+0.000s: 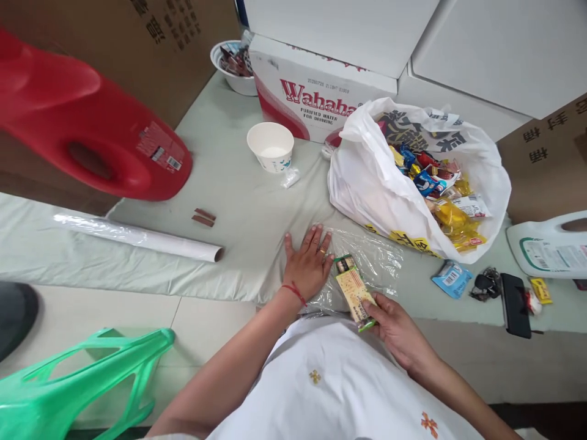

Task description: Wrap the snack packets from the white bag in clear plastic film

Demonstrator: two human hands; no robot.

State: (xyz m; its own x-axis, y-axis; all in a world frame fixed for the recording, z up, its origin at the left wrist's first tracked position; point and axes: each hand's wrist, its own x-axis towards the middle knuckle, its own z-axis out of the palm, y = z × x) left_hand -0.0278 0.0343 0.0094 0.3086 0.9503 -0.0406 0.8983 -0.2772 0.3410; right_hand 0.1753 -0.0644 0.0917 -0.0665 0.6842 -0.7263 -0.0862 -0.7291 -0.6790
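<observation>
My left hand point(308, 264) lies flat with its fingers stretched out, pressing on a clear plastic bag point(384, 264) near the front edge of the covered table. In my right hand point(389, 327) is a yellow snack packet point(352, 290) with green ends, pinched at its lower end between thumb and fingers. The packet rests over the clear bag, tilted, just right of my left fingertips. A white plastic bag point(355, 174) full of wrapped sweets point(433, 180) stands open behind my hands. Beyond my left hand is a white paper cup point(271, 160) with a small crumpled wrapper point(290, 178) beside it.
At left are a large red jug point(132, 146), a white roll point(137, 237) and brown strips point(203, 217). A Wahaha carton point(302, 91) and a filled bowl point(241, 82) stand behind. At right lie a blue packet point(452, 279), keys point(486, 284), a phone point(515, 305) and a white jug point(550, 247). A green stool point(87, 379) stands below.
</observation>
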